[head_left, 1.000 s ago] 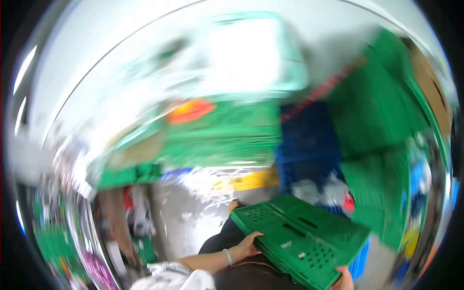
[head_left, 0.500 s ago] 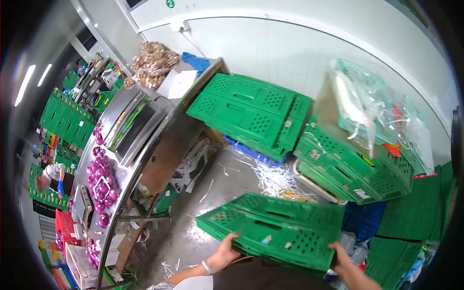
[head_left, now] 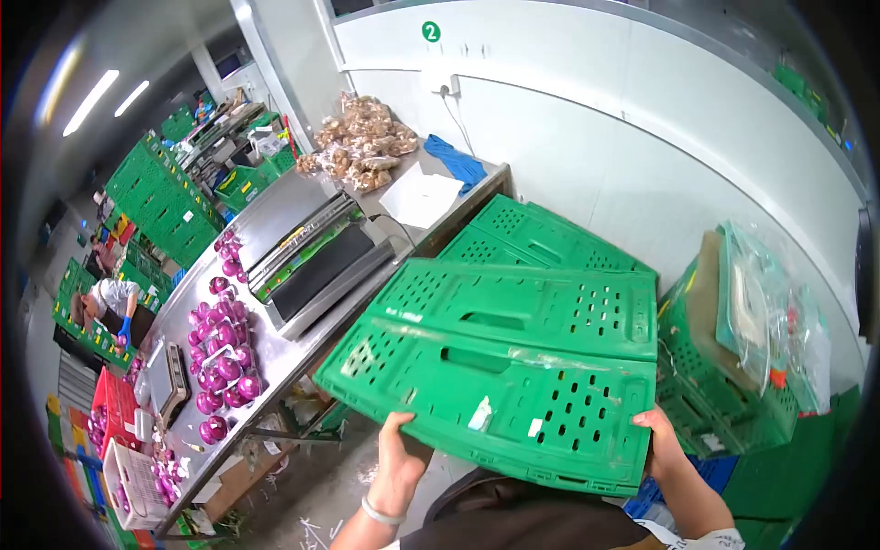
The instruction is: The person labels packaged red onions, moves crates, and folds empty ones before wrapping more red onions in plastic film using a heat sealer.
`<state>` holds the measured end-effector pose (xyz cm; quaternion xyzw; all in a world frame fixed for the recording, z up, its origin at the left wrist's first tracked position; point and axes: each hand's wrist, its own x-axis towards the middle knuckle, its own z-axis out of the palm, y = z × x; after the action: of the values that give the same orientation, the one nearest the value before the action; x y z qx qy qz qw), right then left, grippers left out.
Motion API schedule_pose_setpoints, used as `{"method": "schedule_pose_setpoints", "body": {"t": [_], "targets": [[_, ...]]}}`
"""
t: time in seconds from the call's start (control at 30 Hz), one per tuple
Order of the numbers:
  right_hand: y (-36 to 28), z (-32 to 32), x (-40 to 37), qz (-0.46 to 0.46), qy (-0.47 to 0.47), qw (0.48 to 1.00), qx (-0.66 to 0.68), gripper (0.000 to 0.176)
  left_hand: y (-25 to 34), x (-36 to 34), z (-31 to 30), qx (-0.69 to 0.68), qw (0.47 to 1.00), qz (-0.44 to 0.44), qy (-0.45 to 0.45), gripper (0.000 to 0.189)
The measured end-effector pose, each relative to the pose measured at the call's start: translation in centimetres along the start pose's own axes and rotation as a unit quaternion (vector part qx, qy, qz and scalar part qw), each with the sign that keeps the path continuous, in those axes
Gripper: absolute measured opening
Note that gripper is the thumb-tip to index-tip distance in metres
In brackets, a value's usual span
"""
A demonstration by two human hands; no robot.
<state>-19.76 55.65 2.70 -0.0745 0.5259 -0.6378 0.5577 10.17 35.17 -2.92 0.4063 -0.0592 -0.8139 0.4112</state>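
Observation:
A folded green plastic crate (head_left: 513, 367) is held up in front of my body, its perforated side facing up. My left hand (head_left: 400, 463) grips its near left edge, with a white band on the wrist. At its near right corner, my right hand (head_left: 662, 445) is closed on the edge. Just beyond, partly covered by the held crate, other folded green crates (head_left: 541, 234) lie beside the metal table (head_left: 302, 344).
Red onions (head_left: 220, 357), a wrapping machine (head_left: 316, 266), bagged brown produce (head_left: 362, 142), paper (head_left: 422, 195) and a blue cloth (head_left: 456, 163) are on the table. Plastic bags top green crates (head_left: 724, 394) at right. A co-worker (head_left: 115, 302) stands far left.
The held crate has risen with both hands and now overlaps the folded crates behind it. The camera view has shifted, bringing more of the table and wall into sight.

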Motion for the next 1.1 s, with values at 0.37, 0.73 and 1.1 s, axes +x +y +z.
{"method": "schedule_pose_setpoints", "body": {"t": [0.37, 0.73, 1.1], "targets": [[-0.6, -10.0, 23.8, -0.017, 0.087, 0.992, 0.088, 0.065, -4.5, 30.0, 13.0, 0.105, 0.994, -0.022, -0.008, 0.037], [-6.6, -11.8, 36.4, 0.075, 0.177, 0.651, -0.735, 0.028, -1.6, 40.8, 12.7, 0.633, 0.727, -0.208, -0.163, 0.040], [-0.8, 1.0, 58.3, -0.140, 0.088, 0.667, -0.726, 0.047, -3.6, 46.2, 18.8, 0.743, 0.579, -0.009, -0.337, 0.034]]}}
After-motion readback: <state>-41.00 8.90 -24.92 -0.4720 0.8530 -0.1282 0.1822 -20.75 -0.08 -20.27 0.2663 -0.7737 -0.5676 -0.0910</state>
